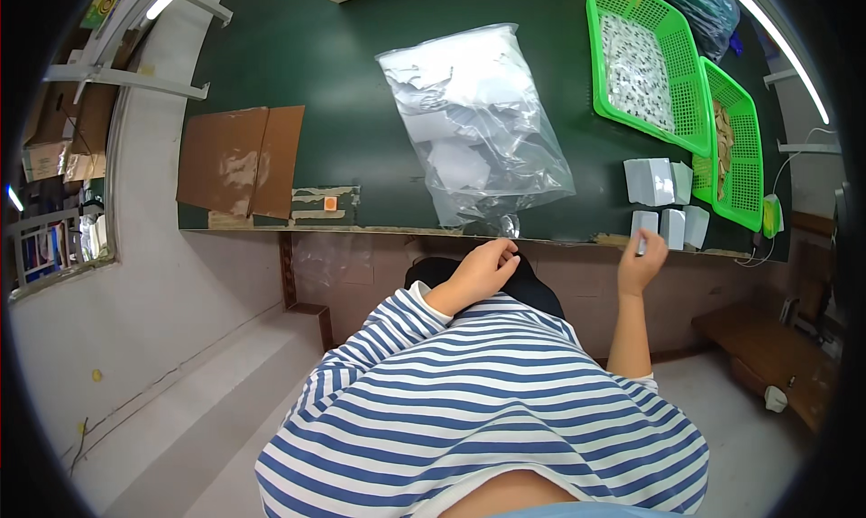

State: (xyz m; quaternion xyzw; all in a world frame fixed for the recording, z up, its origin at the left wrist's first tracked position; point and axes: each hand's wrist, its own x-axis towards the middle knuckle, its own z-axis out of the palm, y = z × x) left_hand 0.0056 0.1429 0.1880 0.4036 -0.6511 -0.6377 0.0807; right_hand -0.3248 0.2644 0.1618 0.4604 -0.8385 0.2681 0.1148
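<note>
My left hand (pixel 487 270) is at the table's front edge, just below the mouth of a large clear plastic bag (pixel 541 171). Its fingers are curled closed; whatever they may hold is hidden. White paper-like pieces (pixel 460 90) fill much of the bag, which lies flat. At the right, my right hand (pixel 641 267) pinches the near end of a small stack of white cards (pixel 644 221). More white stacks stand close by: one beside it (pixel 673 229), another at its right (pixel 695 226), and a larger one (pixel 649 182) behind.
A green basket (pixel 690 112) with a bag of small speckled pieces stands at the back right. Another green basket (pixel 747 157) holds brown pieces. Brown cardboard sheets (pixel 230 162) lie on the left of the dark green table (pixel 334 63). A small orange square (pixel 330 203) sits near the front edge.
</note>
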